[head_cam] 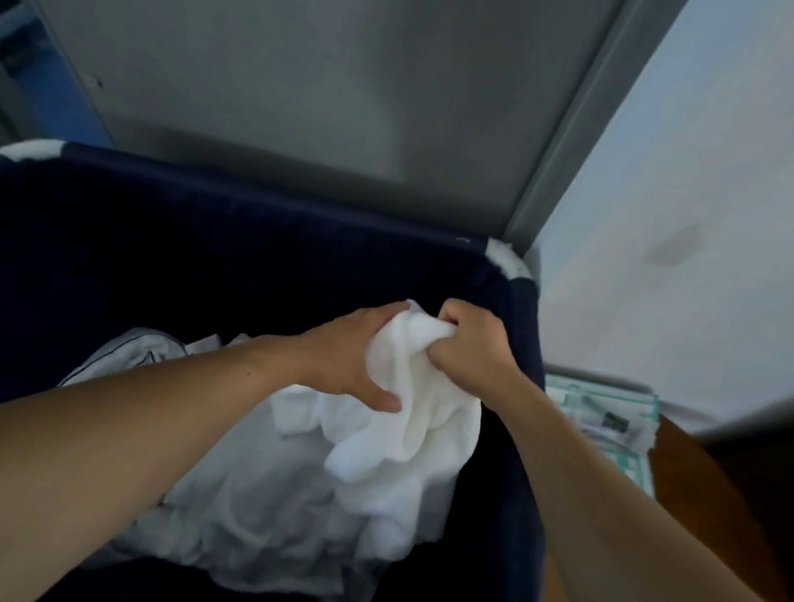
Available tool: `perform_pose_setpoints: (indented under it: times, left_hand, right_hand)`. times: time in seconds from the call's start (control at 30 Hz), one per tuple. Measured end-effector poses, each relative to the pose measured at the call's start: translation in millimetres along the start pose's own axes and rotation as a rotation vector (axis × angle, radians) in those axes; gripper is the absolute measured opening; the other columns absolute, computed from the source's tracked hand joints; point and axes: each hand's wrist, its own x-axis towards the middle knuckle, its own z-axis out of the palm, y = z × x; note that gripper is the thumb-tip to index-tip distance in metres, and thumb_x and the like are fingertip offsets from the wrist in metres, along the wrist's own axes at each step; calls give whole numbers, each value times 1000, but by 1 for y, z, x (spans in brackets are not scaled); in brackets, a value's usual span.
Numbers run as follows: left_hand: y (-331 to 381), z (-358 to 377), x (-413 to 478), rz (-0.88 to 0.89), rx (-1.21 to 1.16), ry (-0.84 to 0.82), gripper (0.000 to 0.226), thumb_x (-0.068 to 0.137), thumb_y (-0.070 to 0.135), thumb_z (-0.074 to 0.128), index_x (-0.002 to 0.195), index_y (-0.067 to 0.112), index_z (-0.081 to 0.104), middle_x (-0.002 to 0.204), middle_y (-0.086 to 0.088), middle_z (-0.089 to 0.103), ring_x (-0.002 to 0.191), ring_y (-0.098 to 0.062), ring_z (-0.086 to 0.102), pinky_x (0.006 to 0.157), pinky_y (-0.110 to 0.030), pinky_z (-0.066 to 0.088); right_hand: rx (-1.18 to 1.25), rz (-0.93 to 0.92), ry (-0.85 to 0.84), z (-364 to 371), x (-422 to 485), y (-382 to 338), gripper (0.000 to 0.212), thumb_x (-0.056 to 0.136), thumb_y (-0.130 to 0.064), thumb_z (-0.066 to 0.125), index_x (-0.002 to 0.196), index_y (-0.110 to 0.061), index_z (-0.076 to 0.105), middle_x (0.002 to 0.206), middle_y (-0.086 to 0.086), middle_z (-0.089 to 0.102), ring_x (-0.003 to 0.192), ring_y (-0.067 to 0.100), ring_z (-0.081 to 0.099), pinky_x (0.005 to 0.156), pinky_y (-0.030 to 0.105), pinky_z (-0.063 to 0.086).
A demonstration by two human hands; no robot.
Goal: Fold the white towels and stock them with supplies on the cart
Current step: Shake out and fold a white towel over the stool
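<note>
A crumpled white towel (419, 408) hangs bunched between both hands above the dark blue fabric bin (527, 321) of the cart. My left hand (350, 356) grips its upper left side, thumb pressed on the cloth. My right hand (470, 349) is a fist round the top of the same towel, close to the bin's right wall. Below lies a heap of more white towels (279, 506) inside the bin, with a pale sheet-like cloth (137, 353) at the left of it.
The bin's rim has white corner pieces (510, 261). A grey metal panel (319, 54) rises behind the bin. To the right, past the bin wall, lie pale green-edged packets (601, 411) on a brown wooden surface (717, 497). A white wall (742, 173) stands at right.
</note>
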Motion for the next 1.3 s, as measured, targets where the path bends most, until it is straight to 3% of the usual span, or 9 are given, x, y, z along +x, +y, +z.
perform_pose_setpoints:
  times: [0.27, 0.33, 0.43, 0.5, 0.63, 0.73, 0.93, 1.07, 1.3]
  left_hand:
    - [139, -16, -45, 78, -262, 531, 44, 69, 33, 80, 106, 40, 58, 101, 13, 68, 97, -3, 64, 82, -26, 53]
    - [169, -20, -58, 126, -303, 613, 43, 77, 24, 81, 113, 35, 59, 102, 17, 67, 91, 8, 63, 72, -11, 50]
    - [216, -23, -67, 200, -354, 717, 39, 80, 19, 79, 114, 26, 61, 100, 13, 69, 87, 7, 64, 64, -9, 48]
    - [249, -22, -69, 224, -375, 719, 40, 80, 21, 79, 117, 23, 62, 103, 10, 70, 92, 1, 66, 70, -16, 52]
    - [307, -20, -66, 326, -430, 774, 32, 78, 20, 80, 107, 23, 67, 99, 9, 71, 87, 0, 68, 68, -19, 54]
    - [350, -23, -63, 409, -391, 726, 27, 80, 28, 79, 103, 32, 65, 96, 14, 69, 82, 7, 66, 60, -11, 49]
    - [413, -1, -40, 498, -243, 488, 22, 81, 39, 73, 98, 25, 71, 94, 4, 74, 87, -12, 70, 77, -39, 59]
    - [424, 38, -21, 483, -214, 332, 30, 83, 45, 71, 107, 29, 69, 99, 10, 72, 92, -9, 68, 71, -28, 54]
    - [430, 106, -9, 183, -73, -10, 63, 67, 56, 84, 120, 30, 61, 107, 6, 69, 94, -15, 67, 72, -36, 59]
  right_hand:
    - [388, -298, 216, -117, -62, -49, 27, 66, -18, 67, 82, -36, 52, 83, -14, 60, 75, -1, 57, 63, 20, 44]
    - [487, -380, 139, -138, -80, -44, 47, 65, -28, 76, 103, -47, 56, 102, -19, 64, 92, -8, 61, 72, 19, 53]
    - [387, -377, 37, -162, -96, -33, 98, 58, -31, 94, 134, -47, 35, 139, -11, 45, 125, 9, 48, 94, 29, 49]
    - [380, -375, 66, -179, -102, -29, 104, 57, -27, 96, 137, -45, 32, 136, -12, 46, 123, 9, 47, 90, 24, 47]
    - [350, -336, 305, -228, -121, -34, 77, 54, -37, 90, 120, -33, 51, 104, -21, 60, 97, 0, 60, 81, 26, 51]
    - [336, -314, 474, -267, -138, -36, 67, 51, -42, 79, 113, -26, 61, 95, -16, 65, 90, 3, 63, 75, 29, 54]
    - [361, -138, 674, -321, -175, -7, 52, 42, -35, 73, 92, -24, 69, 85, -2, 72, 81, 20, 68, 71, 42, 58]
    - [299, -12, 651, -336, -202, 31, 50, 42, -33, 72, 91, -25, 69, 84, -2, 72, 80, 18, 68, 67, 36, 59]
    - [339, 148, 461, -346, -235, 119, 38, 42, -15, 66, 78, -21, 71, 62, -8, 68, 59, 12, 65, 50, 25, 53]
